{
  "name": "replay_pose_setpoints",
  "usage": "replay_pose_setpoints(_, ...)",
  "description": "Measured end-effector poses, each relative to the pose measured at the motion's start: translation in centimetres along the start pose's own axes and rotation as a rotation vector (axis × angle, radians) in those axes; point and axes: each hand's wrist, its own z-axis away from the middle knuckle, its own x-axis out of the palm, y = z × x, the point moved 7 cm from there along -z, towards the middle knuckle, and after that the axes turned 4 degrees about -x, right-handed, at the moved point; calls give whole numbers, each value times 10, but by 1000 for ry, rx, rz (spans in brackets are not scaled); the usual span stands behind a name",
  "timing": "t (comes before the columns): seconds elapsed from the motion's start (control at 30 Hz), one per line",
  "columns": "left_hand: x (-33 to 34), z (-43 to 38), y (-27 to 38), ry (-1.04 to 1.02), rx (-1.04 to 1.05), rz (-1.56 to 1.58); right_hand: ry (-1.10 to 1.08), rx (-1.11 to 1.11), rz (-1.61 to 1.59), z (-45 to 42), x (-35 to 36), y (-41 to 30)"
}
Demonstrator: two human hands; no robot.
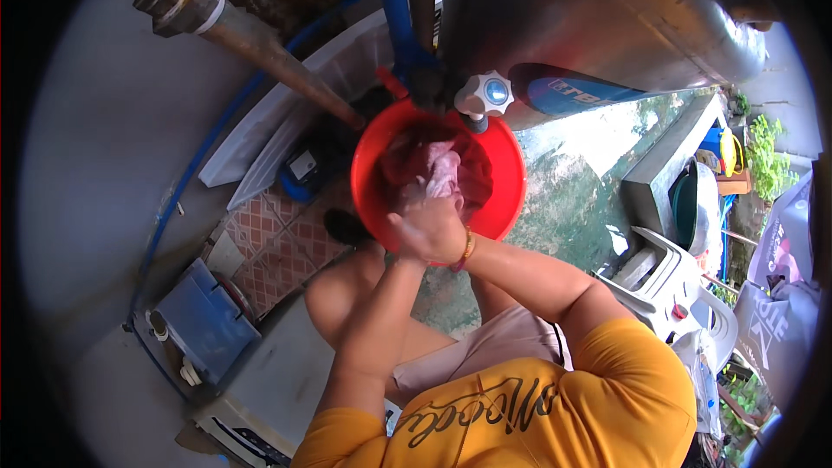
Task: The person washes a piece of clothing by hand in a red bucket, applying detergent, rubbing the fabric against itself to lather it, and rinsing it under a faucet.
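A round red plastic basin [510,172] stands before me, partly between my legs. Wet dark-red fabric [478,166] is bunched inside it. Over the basin's near side my two hands overlap. My right hand [445,224], with a beaded bracelet at its wrist, closes on a twisted, wet pink cloth [444,172] that rises beyond the knuckles. Against it lies my left hand [411,234], blurred and partly covered, with a digit sticking out to the left. Whether its fingers also hold the cloth is hidden.
A white-handled valve [484,94] overhangs the basin's far rim beside a large metal tank [572,19]. A rusty pipe [279,58] slants in from upper left. White plastic chairs [676,292] stand at right, and a blue-lidded container [205,318] at left.
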Motion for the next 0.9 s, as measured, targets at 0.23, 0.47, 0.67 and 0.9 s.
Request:
replay_pose_setpoints(0.23, -60, 24, 77, 56, -55, 200, -751, 736, 281, 94, -15, 175)
replay_pose_setpoints(0.47, -44, 31, 89, -257, -231, 713, -743, 360, -536, 27, 27, 142)
replay_pose_setpoints(0.67, -98, 27, 9, -282, -212, 97, -385, 786, -524, 5, -15, 175)
replay_pose_setpoints(0.9, -73, -5, 54, 70, -205, 842, -601, 126, -336, 28, -40, 147)
